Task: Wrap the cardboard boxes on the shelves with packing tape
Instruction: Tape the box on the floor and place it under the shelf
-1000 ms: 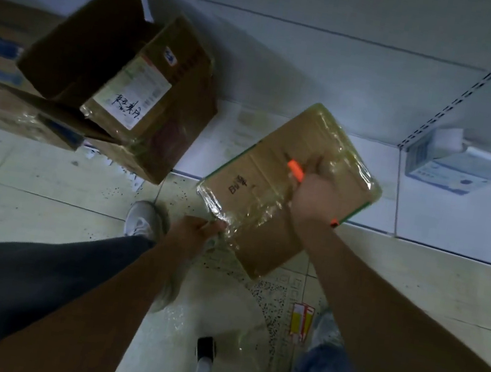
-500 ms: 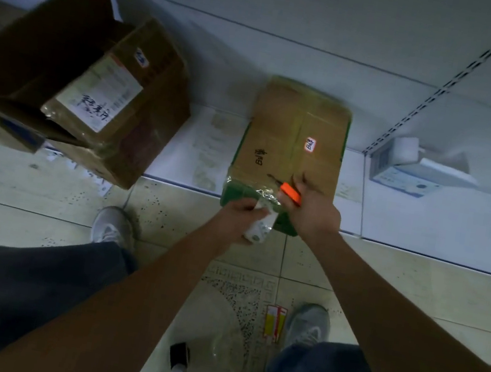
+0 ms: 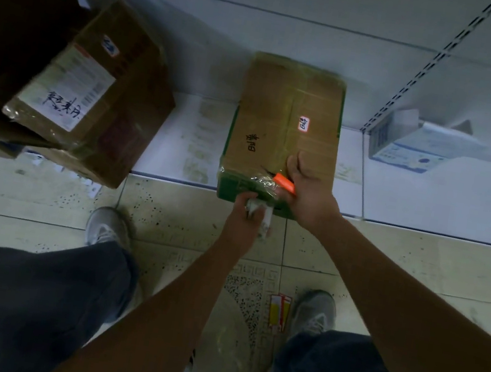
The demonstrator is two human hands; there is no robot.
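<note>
Two hands meet at the near edge of the cardboard box [image 3: 286, 121] in the head view, just above the middle of the frame. That box lies flat on the low white shelf [image 3: 428, 198], its brown top facing you with handwritten marks and a small white sticker [image 3: 303, 124], its green near side hanging at the shelf's front edge.

Your right hand [image 3: 309, 192] rests on the box's near right corner, fingers curled round an orange-handled cutter [image 3: 285, 183] whose dark tip points left across the top. Your left hand [image 3: 245, 218] is just below the box's front edge, closed on a crumpled strip of clear packing tape [image 3: 261, 211] — the strip runs up to the glossy, wrinkled tape at the box's near edge. Whether the strip is already severed you cannot tell from here.

At the upper left of the frame a larger brown box [image 3: 91, 97] sits tilted, with a white label bearing handwriting, and an open carton [image 3: 16, 21] leans behind it. At the right, on the same shelf, stands a small white and blue box [image 3: 417, 145] — well apart from your hands. Below, your two grey shoes [image 3: 107, 226] stand on the speckled tile floor [image 3: 170, 206], and a small red and yellow scrap [image 3: 278, 311] lies between them.
</note>
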